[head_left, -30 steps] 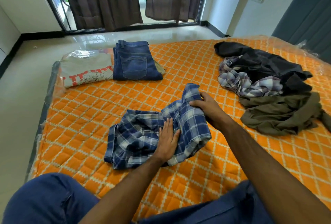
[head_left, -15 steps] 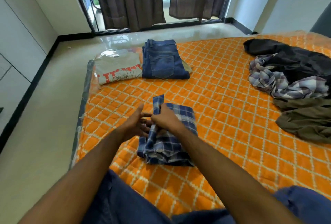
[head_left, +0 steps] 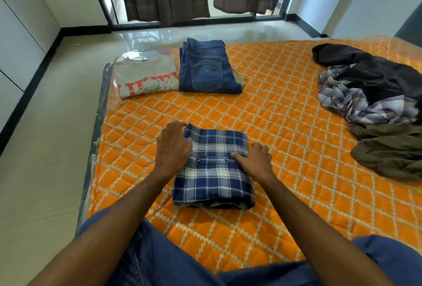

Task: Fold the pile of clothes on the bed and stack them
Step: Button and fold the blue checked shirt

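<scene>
Soft woven cotton, by the look of it: the blue-and-white plaid shirt (head_left: 213,167), folded into a thick rectangular bundle, lies near the front of the orange quilted mattress (head_left: 285,112), just ahead of the person's knees. It is probably light and limp, so the layers would slump or slide apart if lifted by one edge; taking it from both long sides with palms under the bottom layer looks the safest hold. A button placket runs across its middle and the near edge shows several stacked folds. The left hand (head_left: 172,148) rests flat on the bundle's left edge, fingers straight, while the right hand (head_left: 253,159) presses the right edge with loosely bent fingers, gripping nothing. Farther off lie folded blue denim jeans (head_left: 206,68) beside a folded grey printed T-shirt (head_left: 146,75), and at the right a heap of unfolded dark and checked garments (head_left: 374,103).
</scene>
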